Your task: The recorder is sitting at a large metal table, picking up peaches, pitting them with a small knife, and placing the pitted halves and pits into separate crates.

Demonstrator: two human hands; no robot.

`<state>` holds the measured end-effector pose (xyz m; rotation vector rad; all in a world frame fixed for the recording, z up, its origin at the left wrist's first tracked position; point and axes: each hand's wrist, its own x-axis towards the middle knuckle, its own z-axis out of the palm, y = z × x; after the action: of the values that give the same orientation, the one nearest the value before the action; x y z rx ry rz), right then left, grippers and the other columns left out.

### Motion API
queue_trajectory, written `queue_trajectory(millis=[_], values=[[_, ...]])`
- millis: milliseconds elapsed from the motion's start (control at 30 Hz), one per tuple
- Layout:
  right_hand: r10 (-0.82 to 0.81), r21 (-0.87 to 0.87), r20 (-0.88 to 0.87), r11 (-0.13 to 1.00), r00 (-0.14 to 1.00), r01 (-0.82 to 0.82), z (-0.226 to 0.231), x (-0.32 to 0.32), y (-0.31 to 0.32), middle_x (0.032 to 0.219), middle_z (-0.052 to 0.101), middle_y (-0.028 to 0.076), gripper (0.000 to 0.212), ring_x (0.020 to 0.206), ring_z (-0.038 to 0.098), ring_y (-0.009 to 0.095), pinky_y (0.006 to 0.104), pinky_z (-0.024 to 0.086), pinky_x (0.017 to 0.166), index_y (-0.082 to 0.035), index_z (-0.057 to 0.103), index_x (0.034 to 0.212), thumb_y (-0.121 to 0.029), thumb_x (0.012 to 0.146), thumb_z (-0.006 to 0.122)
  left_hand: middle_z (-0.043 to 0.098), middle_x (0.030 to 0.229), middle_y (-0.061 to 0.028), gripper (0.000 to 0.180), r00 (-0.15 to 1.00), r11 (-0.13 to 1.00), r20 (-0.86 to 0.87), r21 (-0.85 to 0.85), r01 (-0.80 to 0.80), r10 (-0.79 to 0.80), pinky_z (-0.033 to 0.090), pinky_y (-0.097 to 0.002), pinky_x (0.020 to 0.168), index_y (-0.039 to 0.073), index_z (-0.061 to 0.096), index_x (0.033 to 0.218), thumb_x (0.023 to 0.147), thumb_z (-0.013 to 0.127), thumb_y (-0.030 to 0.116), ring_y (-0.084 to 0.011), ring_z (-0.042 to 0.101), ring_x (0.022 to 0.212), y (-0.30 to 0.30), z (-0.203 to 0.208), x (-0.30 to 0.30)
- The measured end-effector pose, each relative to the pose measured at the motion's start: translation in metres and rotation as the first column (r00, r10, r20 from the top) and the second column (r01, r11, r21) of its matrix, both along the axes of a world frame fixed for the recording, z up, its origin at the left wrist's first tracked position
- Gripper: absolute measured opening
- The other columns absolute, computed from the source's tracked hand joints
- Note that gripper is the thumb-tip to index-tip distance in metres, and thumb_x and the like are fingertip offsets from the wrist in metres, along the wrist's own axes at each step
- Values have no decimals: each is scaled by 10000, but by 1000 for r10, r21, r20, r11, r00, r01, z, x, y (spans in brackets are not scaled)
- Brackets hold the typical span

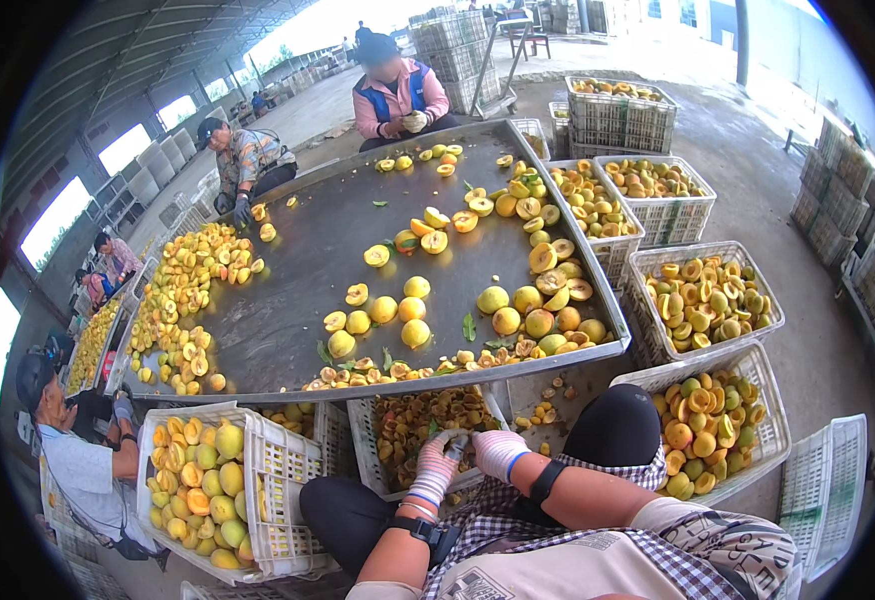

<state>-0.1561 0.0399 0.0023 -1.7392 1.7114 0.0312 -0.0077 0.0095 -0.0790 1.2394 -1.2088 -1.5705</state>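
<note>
My left hand [437, 467], in a white glove with pinkish stripes, is closed in front of my lap. Close beside it is my right hand [499, 453], gloved alike, its fingers curled in toward the left. A small greyish thing shows between the hands, too small to make out. Just beyond and below them is a white crate [366, 450] of brownish-orange fruit scraps [413, 425]. On the metal table [293, 290] ahead, whole yellow peaches [414, 333] and cut peach halves [435, 242] lie scattered, with pieces along the near edge.
Peach-filled crates stand at my left [248, 480] and right [773, 420], with more along the table's right side. A heap of halves [193, 270] covers the table's left end. Co-workers sit at the far side [398, 95], far left [253, 155] and near left [83, 460].
</note>
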Motion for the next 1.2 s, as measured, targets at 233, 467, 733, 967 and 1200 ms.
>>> queue_trajectory(millis=[233, 467, 733, 967, 1200], values=[[55, 39, 60, 998, 997, -57, 0, 5, -1, 935, 665, 170, 293, 894, 643, 322, 428, 514, 744, -37, 616, 1042, -158, 779, 578, 623, 919, -139, 117, 821, 862, -385, 451, -231, 422, 512, -335, 832, -48, 601, 929, 869, 569, 47, -250, 601, 864, -14, -38, 7], [90, -138, 20, 987, 996, -86, 45, 32, -2, 943, 665, 161, 304, 891, 644, 316, 426, 515, 733, -46, 603, 1056, -155, 772, 602, 610, 1011, -44, 256, 939, 955, -285, 273, -112, 192, 454, -238, 807, 8, 587, 1097, 846, 557, -31, -141, 554, 874, -42, -122, 94], [-107, -25, 77, 994, 991, 109, 10, -5, -3, 971, 653, 176, 324, 930, 624, 336, 414, 501, 801, -46, 596, 1060, -225, 792, 563, 554, 1190, -55, 605, 986, 996, 163, -75, 57, -44, 403, -267, 914, 60, 518, 1237, 699, 443, -204, -162, 507, 1070, 7, 30, 0], [-99, 21, -12, 995, 995, 99, -7, 2, -11, 1063, 635, 176, 434, 996, 608, 328, 421, 499, 823, -7, 516, 1173, -226, 802, 562, 615, 976, -135, 388, 652, 857, 617, -507, -98, 440, 460, -357, 872, 101, 595, 1089, 719, 645, -4, -320, 584, 942, -3, 12, 20], [-3, 92, 13, 996, 1000, 2, 1, 8, -5, 1072, 630, 176, 433, 1006, 604, 323, 426, 497, 832, -8, 507, 1173, -252, 819, 560, 559, 871, -119, 428, 423, 453, 418, -891, 18, 804, 467, -359, 773, 74, 526, 1136, 748, 649, 205, -293, 545, 729, -48, 95, 38]])
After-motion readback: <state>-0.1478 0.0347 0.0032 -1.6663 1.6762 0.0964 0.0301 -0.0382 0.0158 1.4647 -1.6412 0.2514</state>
